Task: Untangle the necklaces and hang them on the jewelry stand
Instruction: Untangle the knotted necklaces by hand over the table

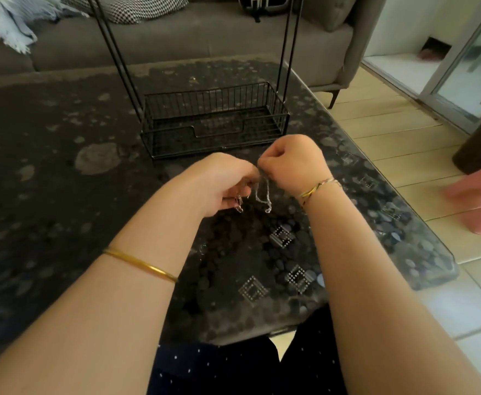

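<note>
- Hanging between the two hands, the necklaces point(263, 195) form a small silver tangle. Its loops droop toward 6 o'clock above the table point(62, 166); whether they touch the top I cannot tell.
- The left hand point(222, 181) sits at 9 o'clock of the tangle. Its fingers are curled inward and pinch a bit of chain, and a second short loop dangles below them.
- The right hand point(293, 162) sits at 1 o'clock of the tangle, closed into a fist-like pinch on the chain's upper end. The knuckles face up, so its fingertips are hidden.
- The hands almost touch, so the hanging chain's long axis runs 12 to 6, not across from hand to hand.
- The jewelry stand point(210, 101) is near, at 12 o'clock of the hands. Its wire basket base rests on the table, and its thin uprights rise out of the top of the view, so any hanging bar is out of sight.
- Judged from this, the untangling is under way and no necklace hangs on the visible part of the stand.
- The next move probably calls for drawing the hands apart along the 9-to-3 line to open the knot.
- The right hand is nearer the stand, so it is better placed to carry a freed chain toward 12.
</note>
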{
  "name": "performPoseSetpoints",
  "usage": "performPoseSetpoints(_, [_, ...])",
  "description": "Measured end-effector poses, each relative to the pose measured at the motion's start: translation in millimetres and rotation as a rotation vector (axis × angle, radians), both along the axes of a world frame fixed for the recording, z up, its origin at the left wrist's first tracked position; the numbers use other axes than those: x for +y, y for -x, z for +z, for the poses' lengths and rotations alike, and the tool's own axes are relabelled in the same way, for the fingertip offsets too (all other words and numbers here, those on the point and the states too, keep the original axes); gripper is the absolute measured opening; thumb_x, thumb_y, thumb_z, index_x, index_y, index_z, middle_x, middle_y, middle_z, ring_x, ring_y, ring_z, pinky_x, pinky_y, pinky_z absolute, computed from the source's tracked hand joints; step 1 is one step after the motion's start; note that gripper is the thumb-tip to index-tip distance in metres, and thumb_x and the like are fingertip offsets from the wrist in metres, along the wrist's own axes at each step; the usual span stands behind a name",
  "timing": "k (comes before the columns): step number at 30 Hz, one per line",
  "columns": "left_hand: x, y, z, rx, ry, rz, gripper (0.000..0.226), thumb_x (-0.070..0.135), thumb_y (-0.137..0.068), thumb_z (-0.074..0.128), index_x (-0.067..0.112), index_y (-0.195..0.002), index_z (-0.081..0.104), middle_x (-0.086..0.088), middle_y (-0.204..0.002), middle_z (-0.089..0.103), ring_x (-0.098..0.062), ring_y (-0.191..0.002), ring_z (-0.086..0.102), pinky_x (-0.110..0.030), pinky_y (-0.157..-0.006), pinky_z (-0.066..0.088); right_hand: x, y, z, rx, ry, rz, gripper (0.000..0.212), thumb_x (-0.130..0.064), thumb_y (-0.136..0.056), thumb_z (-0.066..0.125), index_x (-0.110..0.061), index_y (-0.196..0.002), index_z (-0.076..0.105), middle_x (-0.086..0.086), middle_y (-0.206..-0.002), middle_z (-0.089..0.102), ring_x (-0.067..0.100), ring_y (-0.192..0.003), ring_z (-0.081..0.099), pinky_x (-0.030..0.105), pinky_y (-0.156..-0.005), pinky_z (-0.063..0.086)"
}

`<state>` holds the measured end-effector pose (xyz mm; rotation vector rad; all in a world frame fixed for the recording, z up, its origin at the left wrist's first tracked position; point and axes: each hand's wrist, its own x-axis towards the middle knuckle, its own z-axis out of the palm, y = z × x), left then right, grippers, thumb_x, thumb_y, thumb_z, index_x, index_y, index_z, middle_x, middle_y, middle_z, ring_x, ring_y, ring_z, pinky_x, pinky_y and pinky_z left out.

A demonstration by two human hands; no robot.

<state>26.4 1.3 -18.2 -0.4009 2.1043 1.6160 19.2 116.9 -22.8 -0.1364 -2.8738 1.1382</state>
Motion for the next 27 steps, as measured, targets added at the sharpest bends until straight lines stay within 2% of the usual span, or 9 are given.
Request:
performPoseSetpoints(4, [-4, -1, -7, 0.04, 0.092, -0.057, 0.021, 0.001, -0.088, 0.056, 0.018, -0.082, 0.066, 0.0, -0.081, 0.059, -0.009, -0.063, 0.05, -0.031, -0.081, 0.048, 6, 1, 5, 0.028, 0.008, -0.013, 0.015, -0.015, -0.087, 0.056, -0.011, -0.077, 0.067, 0.005, -0.08, 0.065, 0.02, -0.074, 0.058, 0.035, -0.074, 0.052])
performPoseSetpoints(9, [-9, -6, -8, 0.075, 0.167, -0.109, 0.017, 0.003, -0.088, 0.058, 0.018, -0.09, 0.067, -0.003, -0.087, 0.062, -0.009, -0.064, 0.052, -0.033, -0.083, 0.052, 15, -6, 6, -0.035, 0.06, 0.001, 0.017, -0.015, -0.088, 0.057, -0.005, -0.085, 0.07, 0.0, -0.061, 0.051, 0.013, -0.053, 0.046, 0.033, -0.071, 0.05])
performPoseSetpoints(13, [-14, -15, -4, 0.133, 0.201, -0.164, 0.008, 0.019, -0.088, 0.065, 0.019, -0.096, 0.067, -0.002, -0.085, 0.06, -0.01, -0.059, 0.047, -0.027, -0.061, 0.047, 17, -9, 9, -0.033, 0.022, 0.036, 0.021, -0.015, -0.086, 0.059, -0.022, -0.067, 0.063, -0.006, -0.06, 0.053, 0.008, -0.051, 0.046, 0.024, -0.058, 0.047])
performPoseSetpoints(14, [-15, -16, -3, 0.159, 0.214, -0.169, 0.012, 0.026, -0.087, 0.066, 0.021, -0.097, 0.067, -0.003, -0.087, 0.061, -0.011, -0.059, 0.045, -0.028, -0.062, 0.047, 17, -10, 10, -0.029, 0.027, 0.055, 0.021, -0.016, -0.086, 0.06, -0.023, -0.067, 0.062, -0.008, -0.061, 0.052, 0.006, -0.052, 0.045, 0.02, -0.056, 0.044])
performPoseSetpoints(16, [-16, -19, -3, 0.199, 0.242, -0.162, 0.014, 0.035, -0.085, 0.066, 0.026, -0.096, 0.068, -0.001, -0.096, 0.064, -0.012, -0.06, 0.044, -0.035, -0.078, 0.054, 18, -16, 12, -0.04, 0.055, 0.103, 0.012, -0.016, -0.086, 0.062, -0.02, -0.075, 0.066, -0.009, -0.065, 0.053, 0.003, -0.054, 0.044, 0.015, -0.052, 0.041])
performPoseSetpoints(19, [-15, -24, 2, 0.231, 0.265, -0.162, 0.004, 0.027, -0.084, 0.067, 0.03, -0.085, 0.07, 0.002, -0.095, 0.064, -0.012, -0.061, 0.043, -0.041, -0.089, 0.053, 23, -25, 12, -0.061, 0.146, 0.14, 0.007, -0.013, -0.086, 0.062, -0.014, -0.085, 0.069, -0.005, -0.065, 0.054, 0.005, -0.053, 0.045, 0.01, -0.048, 0.042])
performPoseSetpoints(22, [-13, -26, 9, 0.275, 0.307, -0.196, 0.011, 0.019, -0.084, 0.065, 0.028, -0.08, 0.07, 0.003, -0.075, 0.058, -0.012, -0.059, 0.044, -0.037, -0.083, 0.053, 26, -28, 9, -0.035, 0.105, 0.126, 0.009, -0.012, -0.085, 0.063, -0.017, -0.08, 0.069, -0.006, -0.067, 0.058, 0.003, -0.056, 0.047, 0.014, -0.056, 0.043])
performPoseSetpoints(25, [-12, -25, 14, 0.338, 0.347, -0.2, 0.018, 0.012, -0.086, 0.061, 0.027, -0.083, 0.07, 0.008, -0.086, 0.059, -0.007, -0.072, 0.05, -0.025, -0.068, 0.047, 24, -26, 6, -0.027, 0.053, 0.114, 0.021, -0.014, -0.086, 0.062, -0.026, -0.069, 0.062, -0.004, -0.074, 0.063, 0.002, -0.053, 0.045, 0.015, -0.052, 0.036])
performPoseSetpoints(27, [-13, -25, 15, 0.353, 0.364, -0.2, 0.019, 0.012, -0.087, 0.06, 0.028, -0.083, 0.07, 0.011, -0.088, 0.06, -0.005, -0.076, 0.052, -0.024, -0.069, 0.047, 22, -26, 6, -0.009, 0.039, 0.102, 0.021, -0.014, -0.086, 0.061, -0.027, -0.07, 0.061, -0.005, -0.073, 0.062, 0.004, -0.054, 0.046, 0.017, -0.053, 0.038])
